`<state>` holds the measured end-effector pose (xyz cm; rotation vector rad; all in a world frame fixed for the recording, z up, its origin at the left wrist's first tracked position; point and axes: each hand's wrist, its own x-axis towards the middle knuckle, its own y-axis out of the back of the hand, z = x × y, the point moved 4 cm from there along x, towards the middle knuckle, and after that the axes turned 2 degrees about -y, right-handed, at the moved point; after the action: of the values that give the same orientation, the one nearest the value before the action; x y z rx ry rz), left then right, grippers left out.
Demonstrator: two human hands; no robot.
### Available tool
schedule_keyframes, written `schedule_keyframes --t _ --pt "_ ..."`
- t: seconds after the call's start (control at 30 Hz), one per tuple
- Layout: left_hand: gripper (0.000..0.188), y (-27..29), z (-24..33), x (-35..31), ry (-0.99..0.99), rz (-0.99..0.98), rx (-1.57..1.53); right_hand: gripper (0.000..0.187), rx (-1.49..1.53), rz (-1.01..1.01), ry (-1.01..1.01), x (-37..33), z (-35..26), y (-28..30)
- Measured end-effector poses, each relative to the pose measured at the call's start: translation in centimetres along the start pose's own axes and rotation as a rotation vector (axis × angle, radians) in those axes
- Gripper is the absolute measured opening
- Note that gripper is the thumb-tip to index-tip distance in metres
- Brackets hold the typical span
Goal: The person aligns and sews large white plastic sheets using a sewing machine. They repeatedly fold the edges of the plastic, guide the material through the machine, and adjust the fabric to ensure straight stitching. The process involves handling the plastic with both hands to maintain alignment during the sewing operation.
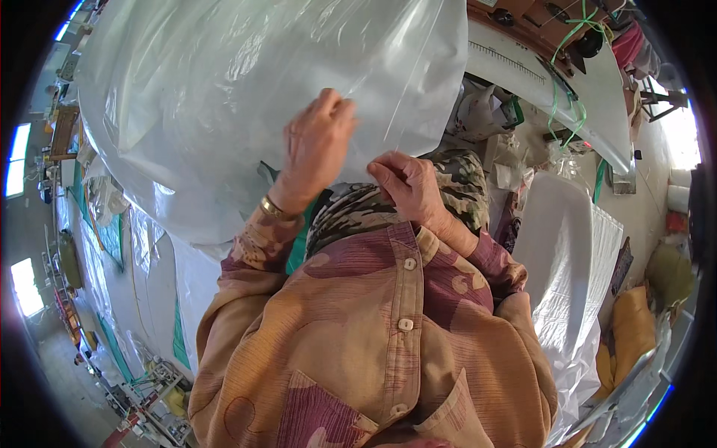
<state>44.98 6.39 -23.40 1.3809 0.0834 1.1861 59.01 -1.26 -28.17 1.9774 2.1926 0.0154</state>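
A large sheet of shiny, translucent white plastic (246,112) spreads in front of me and drapes over the lap. Above it, my left hand (320,145) is raised with its fingers curled together; the fingertips are slightly blurred. What it holds, if anything, does not show. Close to the sheet's near edge, my right hand (411,187) has thumb and forefinger pressed together in a pinch. Anything between them is too small to make out. A thin pale line (396,104) on the sheet runs up from near the right hand, perhaps a thread or a crease.
At the upper right stands a sewing table (515,63) with a ruler scale along its edge and green cord (556,97) hanging over it. White wrapped material (556,261) lies to my right, beside a yellow-brown bundle (633,321). Machine frames (153,399) stand at the lower left.
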Motion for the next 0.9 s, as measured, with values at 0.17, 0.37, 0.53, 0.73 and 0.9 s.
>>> schedule_keyframes --t 0.17,0.37,0.53,0.73,0.9 --pt "0.015 -0.2 4.0 0.6 0.131 -0.176 -0.421 0.015 -0.282 0.09 0.231 -0.6 0.8 0.2" --pt "0.009 -2.1 2.4 -1.1 0.357 -0.175 -0.656 0.022 -0.259 0.378 0.267 0.2 1.6 4.2" --pt "0.01 -2.0 3.3 -1.7 0.477 -0.183 -0.811 0.047 -0.391 0.894 0.24 5.2 10.4 9.7" --pt "0.01 -0.7 4.8 -1.4 0.384 -0.082 -0.803 0.029 -0.461 0.43 -0.009 5.3 11.7 7.5" --pt "0.008 -0.2 6.1 -1.3 0.301 -0.109 -0.746 0.015 -0.436 0.206 0.464 -3.0 1.5 2.8"
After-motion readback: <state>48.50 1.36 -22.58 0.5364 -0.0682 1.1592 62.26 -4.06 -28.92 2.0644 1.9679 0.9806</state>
